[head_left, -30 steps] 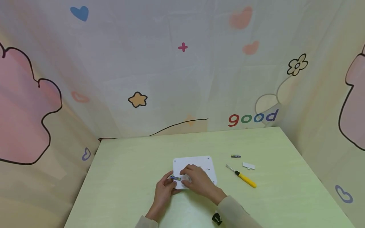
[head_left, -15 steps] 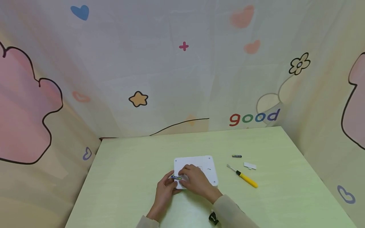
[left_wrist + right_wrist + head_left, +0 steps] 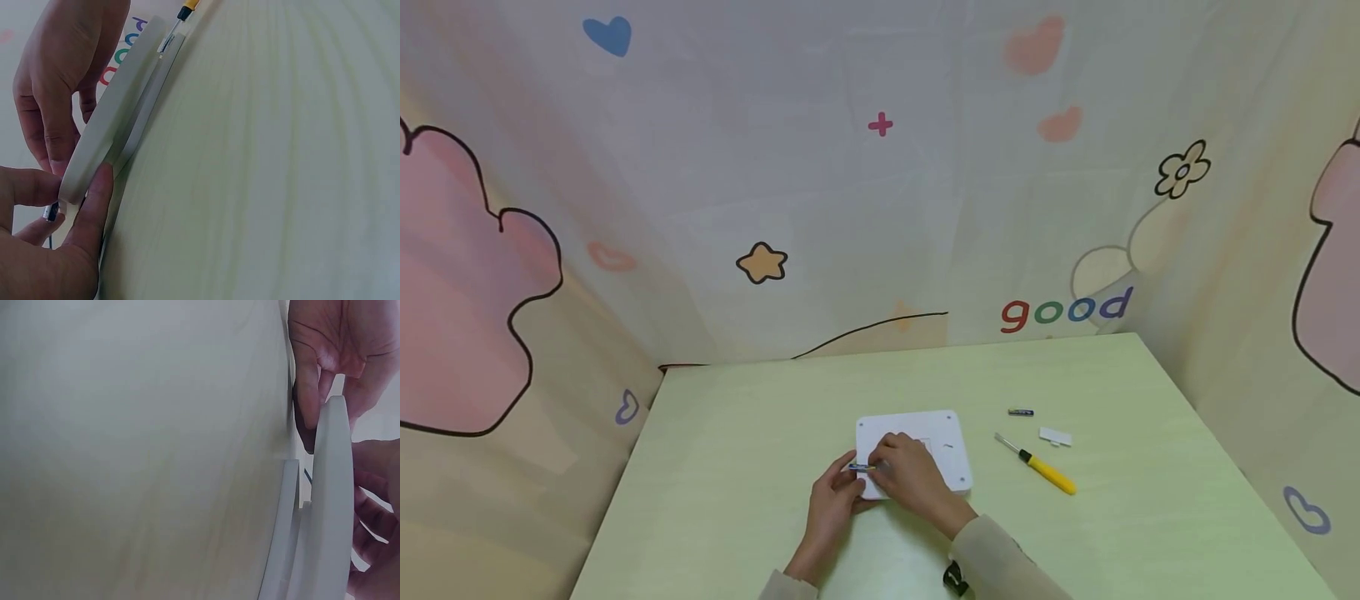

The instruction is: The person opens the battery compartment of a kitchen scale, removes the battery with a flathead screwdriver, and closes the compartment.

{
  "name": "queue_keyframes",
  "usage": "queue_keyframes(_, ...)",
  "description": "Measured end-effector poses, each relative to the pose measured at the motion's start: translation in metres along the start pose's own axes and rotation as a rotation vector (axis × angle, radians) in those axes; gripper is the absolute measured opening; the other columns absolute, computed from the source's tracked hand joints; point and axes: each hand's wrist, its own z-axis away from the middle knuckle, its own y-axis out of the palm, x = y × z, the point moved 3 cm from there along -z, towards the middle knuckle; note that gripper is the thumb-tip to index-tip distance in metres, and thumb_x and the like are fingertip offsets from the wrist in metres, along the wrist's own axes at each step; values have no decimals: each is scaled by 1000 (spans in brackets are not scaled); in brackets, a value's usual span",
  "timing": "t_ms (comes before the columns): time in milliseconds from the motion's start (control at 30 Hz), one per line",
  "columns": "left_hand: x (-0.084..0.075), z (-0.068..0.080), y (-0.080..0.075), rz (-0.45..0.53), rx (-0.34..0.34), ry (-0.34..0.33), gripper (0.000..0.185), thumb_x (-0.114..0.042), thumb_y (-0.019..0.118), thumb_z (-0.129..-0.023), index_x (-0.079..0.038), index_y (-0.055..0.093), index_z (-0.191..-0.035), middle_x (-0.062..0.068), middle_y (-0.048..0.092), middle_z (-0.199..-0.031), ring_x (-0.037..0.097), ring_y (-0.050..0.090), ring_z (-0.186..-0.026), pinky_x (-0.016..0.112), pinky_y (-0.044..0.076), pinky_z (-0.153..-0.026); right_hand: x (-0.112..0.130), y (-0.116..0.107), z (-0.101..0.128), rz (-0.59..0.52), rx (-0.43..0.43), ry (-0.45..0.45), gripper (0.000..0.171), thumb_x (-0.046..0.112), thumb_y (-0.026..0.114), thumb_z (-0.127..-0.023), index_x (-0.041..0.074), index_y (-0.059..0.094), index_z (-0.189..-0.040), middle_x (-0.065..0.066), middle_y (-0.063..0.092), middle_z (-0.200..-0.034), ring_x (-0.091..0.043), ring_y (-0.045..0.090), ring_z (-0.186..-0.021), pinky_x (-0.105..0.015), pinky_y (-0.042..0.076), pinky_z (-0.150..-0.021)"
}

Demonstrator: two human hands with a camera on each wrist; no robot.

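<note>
A white square device (image 3: 942, 429) lies flat on the pale green table (image 3: 737, 467). My left hand (image 3: 835, 500) is at its near left corner and holds a small blue battery (image 3: 859, 468) between its fingers. In the left wrist view the thumb (image 3: 94, 200) presses against the device's edge (image 3: 119, 106), and the battery's end (image 3: 51, 212) shows between the fingers. My right hand (image 3: 913, 477) rests on top of the device, its fingertips down beside the battery. In the right wrist view the device's rim (image 3: 331, 506) stands between both hands. What lies under the right palm is hidden.
To the right of the device lie a yellow-handled screwdriver (image 3: 1043, 471), a second small battery (image 3: 1020, 412) and a small white cover piece (image 3: 1055, 436). Printed curtains wall in the table at the back and on both sides. A black strap (image 3: 953, 577) is on the right wrist.
My right hand has shifted slightly left over the device toward the battery, so less of the battery shows. The left hand and the device stay where they were.
</note>
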Motion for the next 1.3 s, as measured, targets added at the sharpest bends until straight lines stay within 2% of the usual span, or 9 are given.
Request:
queue_keyframes(233, -1, 2, 1, -32, -5, -10, 55, 2, 53, -92, 1, 41, -146, 29, 61, -123, 23, 70, -95, 37, 62, -77, 0, -1, 0, 47, 5, -26, 8, 21, 72, -87, 15, 70, -93, 4, 66, -93, -16, 60, -86, -32, 51, -72)
queue_keyframes(467, -1, 2, 1, -28, 4, -16, 56, 2, 53, -93, 2, 38, -147, 30, 59, -126, 25, 68, -99, 38, 62, -80, 0, -13, 2, 85, 3, -59, 10, 20, 68, -90, 16, 65, -98, 4, 64, -95, -16, 57, -86, -28, 45, -66)
queue_keyframes(633, 0, 1, 1, -23, 7, -17, 56, 3, 52, -93, 3, 37, -148, 31, 58, -126, 26, 69, -98, 41, 62, -81, -3, -22, 4, 89, 19, -41, 9, 21, 65, -93, 17, 63, -102, 5, 62, -100, -16, 57, -91, -29, 45, -70)
queue_keyframes(867, 0, -1, 1, -40, -14, -22, 56, 2, 53, -93, 0, 40, -147, 27, 60, -124, 22, 69, -94, 37, 62, -78, -13, -36, 7, 97, 38, -13, 10, 23, 63, -96, 17, 62, -104, 5, 63, -104, -15, 57, -95, -29, 45, -71)
queue_keyframes(1100, 0, -2, 2, -50, -27, -26, 55, 1, 53, -94, -2, 41, -147, 26, 60, -123, 20, 68, -94, 37, 62, -78, -27, -50, 11, 84, 54, 42, 11, 22, 63, -96, 18, 63, -106, 5, 63, -108, -15, 58, -101, -35, 50, -85)
queue_keyframes(1300, 1, -3, 2, -65, -41, -38, 54, 2, 53, -93, -5, 43, -146, 24, 60, -122, 21, 68, -94, 35, 62, -77, -42, -64, 15, 102, 43, 75, 11, 20, 65, -95, 17, 63, -105, 3, 63, -106, -17, 57, -98, -33, 47, -79)
